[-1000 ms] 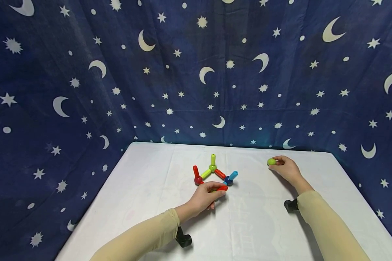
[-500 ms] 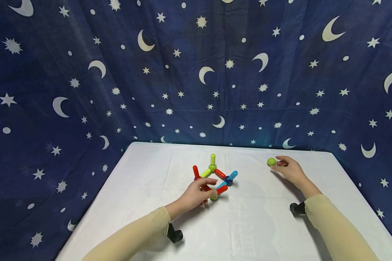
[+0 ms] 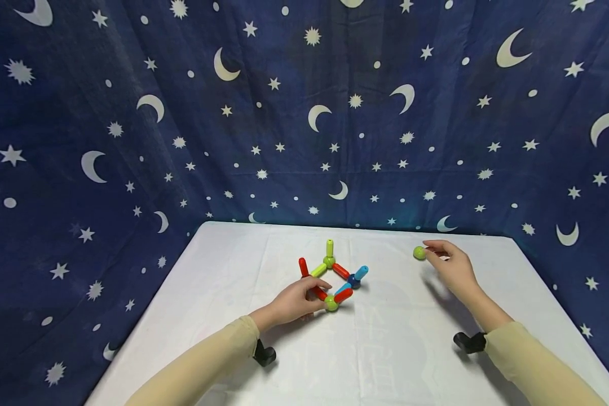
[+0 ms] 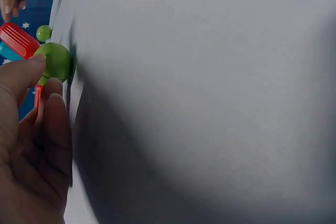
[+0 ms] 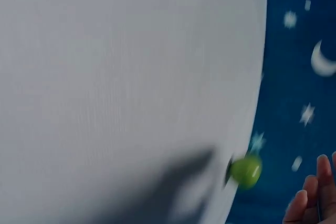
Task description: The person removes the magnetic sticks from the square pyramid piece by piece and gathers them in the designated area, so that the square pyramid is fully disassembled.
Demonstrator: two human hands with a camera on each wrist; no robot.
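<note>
In the head view, a four-sided frame of coloured rods and balls (image 3: 341, 271) rests on the white tabletop (image 3: 411, 349), about midway between its left and right edges and closer to the far edge. Green balls mark its far corner (image 3: 329, 261) and near corner (image 3: 331, 303), a dark blue ball (image 3: 354, 281) its right one; the left corner is mostly hidden. A yellow-green rod (image 3: 330, 247) stands on the far ball, and a light blue rod (image 3: 361, 272) tilts from the right one. The left hand (image 3: 290, 302) is at the near left side, its fingers relaxed and spread around a red side rod (image 3: 318, 292). Toward the far right corner of the tabletop, near the far edge, sits a loose green ball (image 3: 419, 252); the right hand (image 3: 457, 273) is just beside it, fingers loosely bent and released.

In the left wrist view, the left thumb overlaps the near green ball, with a fingertip just below; whether they touch it cannot be told.

In the right wrist view, the loose ball lies by the tabletop's edge, apart from the right hand's fingers, which are only partly visible.
</note>
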